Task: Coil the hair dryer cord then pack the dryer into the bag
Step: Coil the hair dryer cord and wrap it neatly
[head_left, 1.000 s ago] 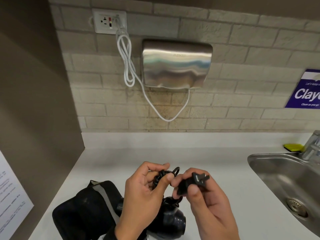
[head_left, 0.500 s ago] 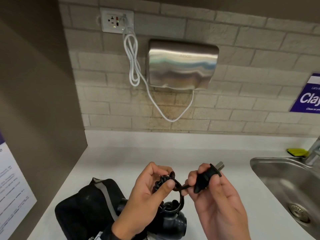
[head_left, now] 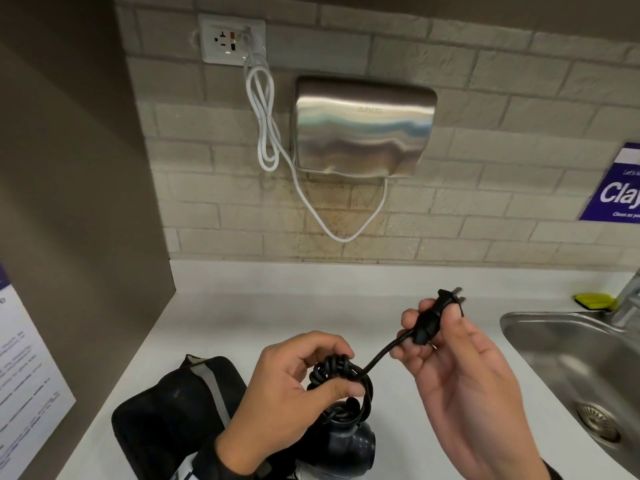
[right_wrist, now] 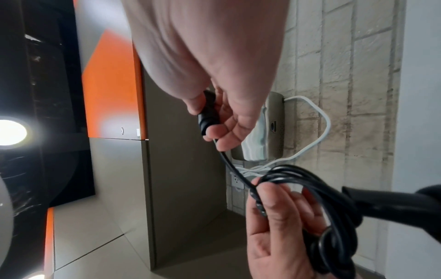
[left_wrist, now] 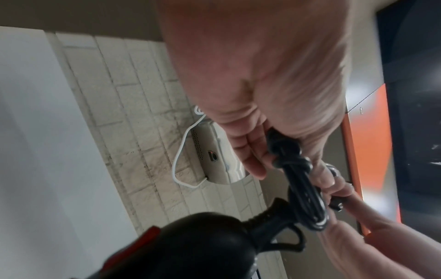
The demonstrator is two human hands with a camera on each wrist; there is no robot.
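Note:
My left hand (head_left: pixel 294 382) grips the coiled black cord (head_left: pixel 341 374) above the counter, thumb and fingers curled round the loops (left_wrist: pixel 303 192) (right_wrist: pixel 317 200). My right hand (head_left: pixel 446 355) pinches the black plug (head_left: pixel 431 315), prongs pointing up and right, with a short straight length of cord running back to the coil. The black hair dryer (head_left: pixel 349 441) hangs just under the coil, its body large in the left wrist view (left_wrist: pixel 190 245). A black bag (head_left: pixel 180 407) with a grey strap lies on the white counter at the lower left, beside the dryer.
A steel sink (head_left: pixel 581 368) is set into the counter (head_left: pixel 277 313) on the right, with a yellow-green sponge (head_left: pixel 594 300) behind it. A steel hand dryer (head_left: pixel 363 126) with a white cord and a wall outlet (head_left: pixel 232 38) hang on the brick wall. A brown side wall (head_left: pixel 69 202) stands left.
My right hand has pulled the plug up and to the right, away from the coil, drawing a short stretch of cord straight. My left hand keeps hold of the coil.

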